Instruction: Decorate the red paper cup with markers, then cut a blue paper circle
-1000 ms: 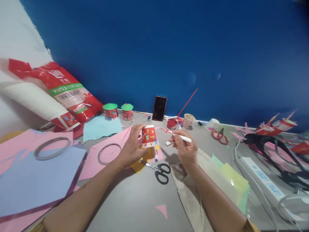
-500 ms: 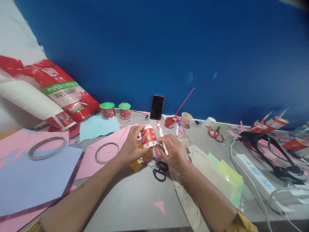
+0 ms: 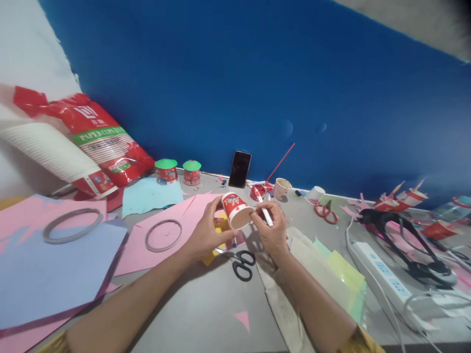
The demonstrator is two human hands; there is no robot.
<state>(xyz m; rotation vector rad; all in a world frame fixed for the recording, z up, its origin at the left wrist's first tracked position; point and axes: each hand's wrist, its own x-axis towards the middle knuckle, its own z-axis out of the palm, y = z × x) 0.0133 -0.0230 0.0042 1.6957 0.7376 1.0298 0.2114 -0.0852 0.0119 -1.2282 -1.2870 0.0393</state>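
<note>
At the near edge, a pink scrap lies on the grey table, with a beige cloth to its right; a little farther, black scissors rest with their handles to the right; near left, blue paper lies over pink sheets, a grey ring across its far edge; a second ring lies on pink paper, nearer the middle; to the right stand a white power strip and, beyond it, a black band. In the middle, above the table, the left hand pinches a red cup between thumb and fingers; the cup is tilted, its open mouth toward the near right; the right hand pinches a white pen, red end pointing far, fingertips close by the cup's rim; whether they touch it I cannot tell. Farther back, two green-topped cups stand on the left, one on light blue paper; a phone leans upright at the middle, against the blue wall; right of it come a patterned cup and red scissors; far left, a red bag leans behind stacked cups.
</note>
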